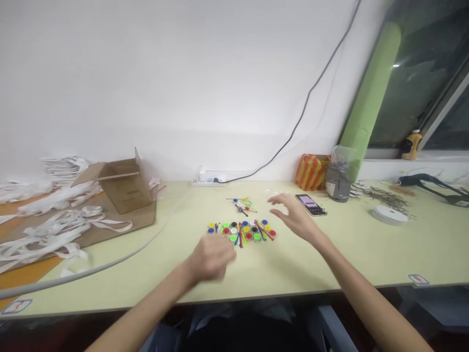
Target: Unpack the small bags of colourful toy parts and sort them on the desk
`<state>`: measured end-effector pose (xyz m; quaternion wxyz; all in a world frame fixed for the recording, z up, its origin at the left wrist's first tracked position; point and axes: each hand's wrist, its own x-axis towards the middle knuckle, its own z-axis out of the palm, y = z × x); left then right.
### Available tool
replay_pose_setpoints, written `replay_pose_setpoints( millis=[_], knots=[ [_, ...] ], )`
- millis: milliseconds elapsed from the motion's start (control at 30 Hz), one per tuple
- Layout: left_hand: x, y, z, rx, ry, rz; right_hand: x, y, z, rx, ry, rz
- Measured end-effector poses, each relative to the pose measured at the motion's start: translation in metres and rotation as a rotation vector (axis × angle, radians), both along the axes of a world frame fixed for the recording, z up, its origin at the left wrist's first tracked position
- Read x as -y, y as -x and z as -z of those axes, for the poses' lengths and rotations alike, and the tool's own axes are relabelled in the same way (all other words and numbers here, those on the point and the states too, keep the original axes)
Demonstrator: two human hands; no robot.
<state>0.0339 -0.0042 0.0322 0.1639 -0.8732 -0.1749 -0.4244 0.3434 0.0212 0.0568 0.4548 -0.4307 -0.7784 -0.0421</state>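
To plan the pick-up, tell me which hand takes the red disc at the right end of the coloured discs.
Right, probably: the right hand is open just beside that red disc, while the left hand, blurred, sits below the opposite end of the discs.

Gap between discs, phone; box blocks left.

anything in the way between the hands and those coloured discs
Nothing visible. The left hand is at the near edge of the coloured plastic discs and the right hand is just to their right, with no object between. The phone lies beyond the right hand, off that path.
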Motion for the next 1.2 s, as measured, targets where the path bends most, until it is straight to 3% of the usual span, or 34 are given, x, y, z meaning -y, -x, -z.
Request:
replay_pose_setpoints(
  millis=[33, 133, 267, 467, 667, 933, 1200],
  knots=[
    [-0.016, -0.001, -0.004, 0.006, 0.052, 0.004, -0.015, 0.009, 0.008, 0.061, 0.124, -0.062],
    [-0.066, -0.001, -0.011, 0.139, 0.327, -0.093, -0.065, 0.039, 0.033, 0.096, 0.37, -0.041],
    [-0.102, 0.021, 0.001, 0.301, 0.484, -0.283, -0.1, 0.068, 0.052, 0.176, 0.487, -0.032],
    [-0.104, 0.049, 0.021, 0.262, 0.541, -0.419, -0.092, 0.084, 0.059, 0.397, 0.402, -0.036],
    [-0.103, 0.033, 0.024, 0.194, 0.557, -0.389, -0.083, 0.079, 0.061, 0.404, 0.427, -0.111],
    [-0.1, 0.026, 0.028, 0.16, 0.544, -0.385, -0.083, 0.074, 0.07, 0.352, 0.47, -0.079],
    [-0.101, 0.025, 0.029, 0.161, 0.54, -0.359, -0.086, 0.078, 0.067, 0.36, 0.4, -0.073]
  ],
)
